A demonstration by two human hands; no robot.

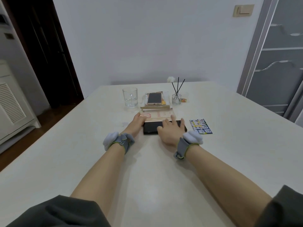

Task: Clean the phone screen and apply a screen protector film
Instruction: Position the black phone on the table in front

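White table (229, 128) has wide free room near the person and at both sides. Black phone (150, 128) lies flat mid-table; right hand (170, 130) presses on it with straight fingers, left hand (138, 120) touches its left end, grip unclear. Beige pack (157, 115) lies just behind.

a home dining room: pale table (229, 128), reed diffuser (176, 98), drinking glass (130, 97), wall switch (243, 10).
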